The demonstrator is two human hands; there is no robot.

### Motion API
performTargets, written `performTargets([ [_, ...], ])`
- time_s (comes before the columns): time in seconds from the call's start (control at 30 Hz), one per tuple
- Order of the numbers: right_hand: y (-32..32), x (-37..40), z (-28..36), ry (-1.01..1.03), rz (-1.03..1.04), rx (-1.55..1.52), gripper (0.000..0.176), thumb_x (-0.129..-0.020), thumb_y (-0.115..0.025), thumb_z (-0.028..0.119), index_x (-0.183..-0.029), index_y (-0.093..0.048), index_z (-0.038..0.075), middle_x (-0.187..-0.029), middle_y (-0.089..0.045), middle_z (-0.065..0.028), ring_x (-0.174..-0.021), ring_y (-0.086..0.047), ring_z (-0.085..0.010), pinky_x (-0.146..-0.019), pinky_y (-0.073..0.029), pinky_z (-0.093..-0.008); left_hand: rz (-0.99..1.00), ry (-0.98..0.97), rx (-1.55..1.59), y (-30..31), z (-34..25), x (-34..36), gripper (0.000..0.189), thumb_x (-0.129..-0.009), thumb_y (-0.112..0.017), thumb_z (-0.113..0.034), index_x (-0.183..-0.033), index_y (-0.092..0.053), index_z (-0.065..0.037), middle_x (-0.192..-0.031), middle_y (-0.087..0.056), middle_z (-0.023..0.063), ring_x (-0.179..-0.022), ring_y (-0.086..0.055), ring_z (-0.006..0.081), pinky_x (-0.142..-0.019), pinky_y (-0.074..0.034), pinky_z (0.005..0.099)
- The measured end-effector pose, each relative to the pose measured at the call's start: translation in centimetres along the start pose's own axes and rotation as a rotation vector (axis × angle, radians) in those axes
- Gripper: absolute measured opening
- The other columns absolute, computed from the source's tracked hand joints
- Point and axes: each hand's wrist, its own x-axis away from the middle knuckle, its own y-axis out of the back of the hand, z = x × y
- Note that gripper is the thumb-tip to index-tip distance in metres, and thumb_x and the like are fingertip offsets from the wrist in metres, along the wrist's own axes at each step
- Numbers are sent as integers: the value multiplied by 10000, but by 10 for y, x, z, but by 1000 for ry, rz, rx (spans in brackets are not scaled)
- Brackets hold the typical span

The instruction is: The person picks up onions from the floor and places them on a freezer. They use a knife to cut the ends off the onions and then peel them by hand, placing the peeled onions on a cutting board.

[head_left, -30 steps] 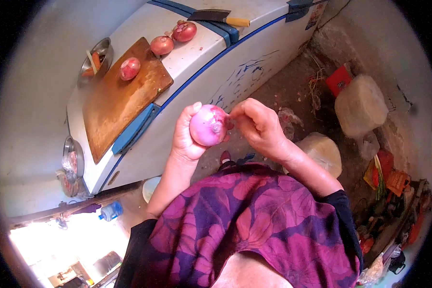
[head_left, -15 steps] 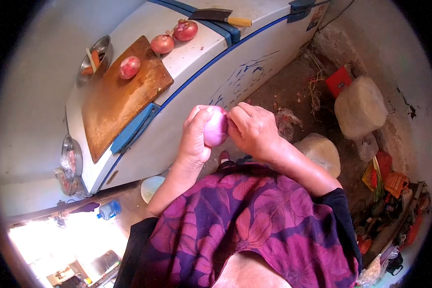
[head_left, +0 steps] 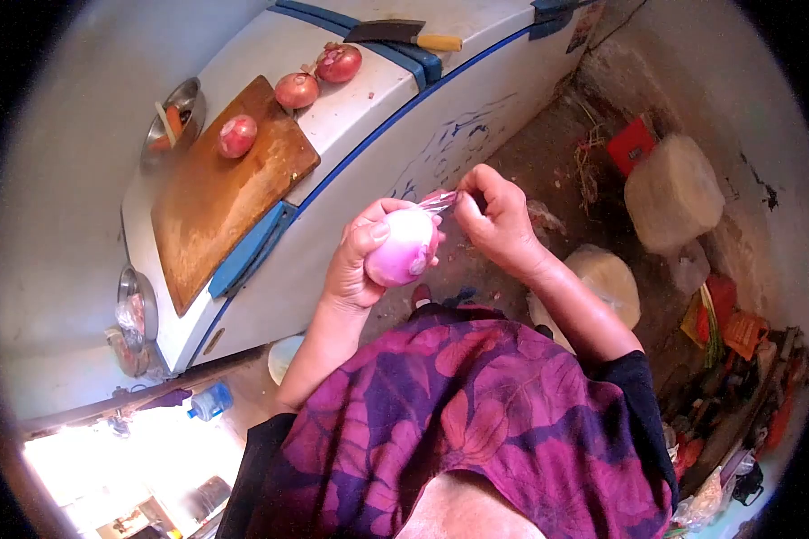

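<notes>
My left hand (head_left: 358,256) is wrapped round a pale purple onion (head_left: 397,253), holding it in front of my body. A thin strip of onion skin (head_left: 438,203) stretches from the far side of the onion. Its other end is pinched between the thumb and fingers of my right hand (head_left: 498,218). On the white freezer's lid lies a wooden cutting board (head_left: 216,202) with one red onion (head_left: 237,136) on it. Two more red onions, one nearer (head_left: 297,91) and one farther (head_left: 339,63), rest beyond the board's edge.
A cleaver (head_left: 395,33) with a yellow handle lies at the freezer's (head_left: 368,112) far end. A metal bowl (head_left: 187,94) holding carrot stands behind the board. Wrapped bundles (head_left: 674,193), a red box (head_left: 632,146) and scattered scraps are on the floor to the right.
My right hand has pulled away from the onion to the right, drawing out a strip of skin. My left hand has turned the onion, so more of its pale surface shows.
</notes>
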Motion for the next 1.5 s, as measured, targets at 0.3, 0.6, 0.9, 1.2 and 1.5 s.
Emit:
performTargets([
  [0.3,11,1,-8,-30,-9,34,62,-742,-577,67,-763,-537,25,-663,-553,-137,-585,-569,-236,-545,-451,-340,-50,155,533,18,5,-13,725,-799,-580,-500,-1275,-439,27,-1218,-497,303,-1114,-524,439,-803,-521,575],
  [0.6,20,19,-13,288,-62,231,123,-684,-610,21,-761,-521,57,-676,-527,-122,-588,-571,-300,-517,-461,-364,-101,318,596,43,21,-29,603,-765,-597,-378,-1194,-509,37,-1291,-464,272,-1079,-532,433,-789,-517,551],
  [0.9,55,7,-47,75,-299,328,58,-768,-585,34,-803,-544,56,-694,-544,-119,-595,-574,-266,-549,-470,-352,-77,263,653,21,9,-30,586,-753,-605,-332,-1201,-510,33,-1264,-479,281,-1067,-547,422,-823,-506,561],
  [1.2,67,-2,-75,32,-44,768,148,-786,-553,56,-915,-611,101,-829,-603,-107,-736,-616,-350,-653,-500,-435,-150,85,300,2,10,-25,592,-744,-616,-315,-1200,-486,40,-1180,-545,261,-1062,-569,394,-863,-507,502],
  [1.5,9,9,19,29,71,-76,148,-785,-677,154,-868,-631,41,-756,-623,-134,-660,-635,-257,-595,-498,-340,-178,-321,-196,-16,8,-24,479,-756,-637,-193,-1169,-505,10,-1105,-595,161,-1008,-593,225,-903,-476,327],
])
